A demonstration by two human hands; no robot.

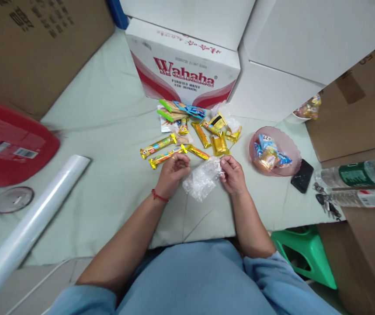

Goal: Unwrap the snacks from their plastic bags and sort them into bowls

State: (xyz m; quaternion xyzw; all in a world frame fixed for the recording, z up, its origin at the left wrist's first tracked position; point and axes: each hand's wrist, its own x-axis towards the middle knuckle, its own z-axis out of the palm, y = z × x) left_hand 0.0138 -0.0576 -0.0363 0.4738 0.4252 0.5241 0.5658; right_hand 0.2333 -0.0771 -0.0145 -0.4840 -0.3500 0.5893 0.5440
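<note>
A crumpled clear plastic bag [201, 180] hangs just over the table's near part, and my right hand [233, 175] pinches its upper right edge. On the bag's left side is my left hand [171, 173], fingers curled and thumb close to the plastic; what they hold, if anything, is hidden. Beyond my hands lie several yellow-wrapped snack bars [159, 145] and a golden square packet [219, 144]. Behind them are long biscuit packs with green ends [171, 114] and a blue wrapper [192, 110].
To the right, a pink translucent bowl [292, 151] holds wrapped snacks, beside a black phone [302, 176], keys [328, 205] and plastic bottles [358, 175]. A Wahaba-type white-red carton [187, 72] stands behind. At left lie a plastic film roll [39, 223] and a red container [13, 144].
</note>
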